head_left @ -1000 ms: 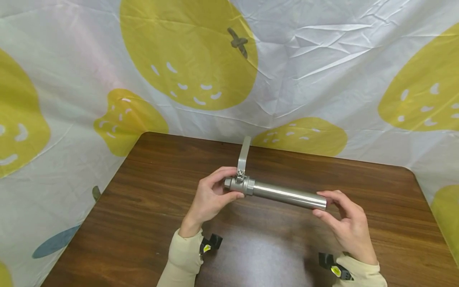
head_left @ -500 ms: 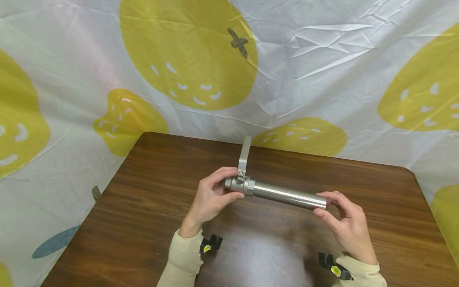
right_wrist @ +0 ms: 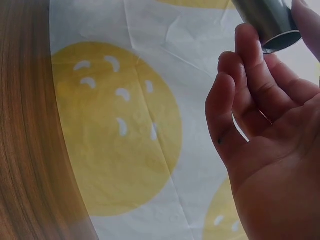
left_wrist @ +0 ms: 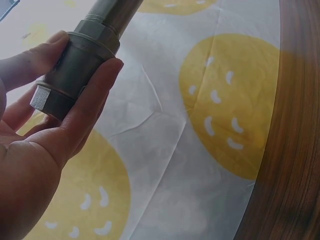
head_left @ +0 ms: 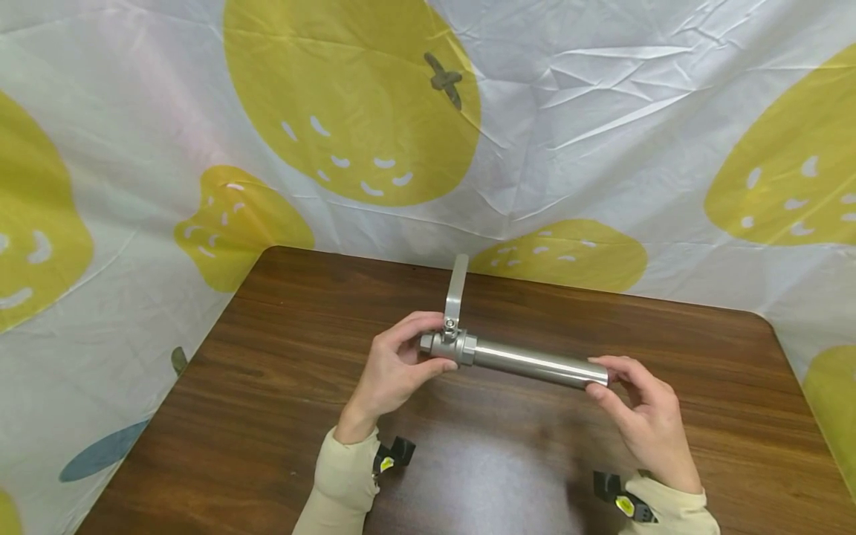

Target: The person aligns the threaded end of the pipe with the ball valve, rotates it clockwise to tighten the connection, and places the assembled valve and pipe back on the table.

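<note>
A steel ball valve (head_left: 446,344) joined to a smooth metal pipe (head_left: 535,361) is held above the table, its right end slightly lower in the head view. The flat valve lever (head_left: 456,290) points up and away, crosswise to the pipe. My left hand (head_left: 391,368) grips the valve body between thumb and fingers; in the left wrist view a hexagonal end (left_wrist: 47,100) sticks out past the palm. With thumb and fingertips my right hand (head_left: 649,416) pinches the pipe's free end. The right wrist view shows the open pipe end (right_wrist: 280,40) at those fingertips.
Below both hands lies a brown wood-grain table (head_left: 301,312) with rounded back corners. A white sheet (head_left: 575,134) printed with yellow fruit hangs behind it and along the sides. Each wrist carries a small black camera on a strap (head_left: 386,461).
The valve and pipe stay almost in place. My right thumb and fingers have shifted very slightly at the pipe's end; the grip of the left hand looks the same.
</note>
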Demonstrator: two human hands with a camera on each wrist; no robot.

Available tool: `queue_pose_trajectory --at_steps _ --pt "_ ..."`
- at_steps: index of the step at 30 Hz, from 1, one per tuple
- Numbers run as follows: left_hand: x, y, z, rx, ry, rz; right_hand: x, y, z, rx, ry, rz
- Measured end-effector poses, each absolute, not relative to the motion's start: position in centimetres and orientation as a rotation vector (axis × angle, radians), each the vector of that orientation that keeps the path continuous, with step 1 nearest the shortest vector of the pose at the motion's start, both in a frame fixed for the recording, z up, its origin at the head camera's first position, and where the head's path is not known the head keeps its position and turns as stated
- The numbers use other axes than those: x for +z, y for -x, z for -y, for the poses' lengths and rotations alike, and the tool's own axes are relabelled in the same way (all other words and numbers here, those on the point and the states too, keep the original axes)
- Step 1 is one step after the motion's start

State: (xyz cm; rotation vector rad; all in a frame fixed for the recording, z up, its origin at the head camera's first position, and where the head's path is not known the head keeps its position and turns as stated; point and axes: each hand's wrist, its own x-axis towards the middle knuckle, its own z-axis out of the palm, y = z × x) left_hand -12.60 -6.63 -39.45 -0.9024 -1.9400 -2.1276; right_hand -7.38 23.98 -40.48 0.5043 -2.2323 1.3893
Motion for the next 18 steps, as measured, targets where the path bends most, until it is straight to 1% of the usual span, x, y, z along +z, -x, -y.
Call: queue_pose_trajectory --at_steps 6,12,18 --pt "-39.42 12.59 6.64 -2.123 0.900 1.937 -40.46 7.26 -23.82 1.456 -0.515 2.209" --pt "-39.40 12.58 6.78 -2.129 0.897 1.939 -39.78 7.12 -23.28 1.416 -0.602 2.166" --pt "-39.38 12.60 6.82 -2.132 0.891 1.953 -40.47 7.41 -23.64 1.437 -0.643 2.126"
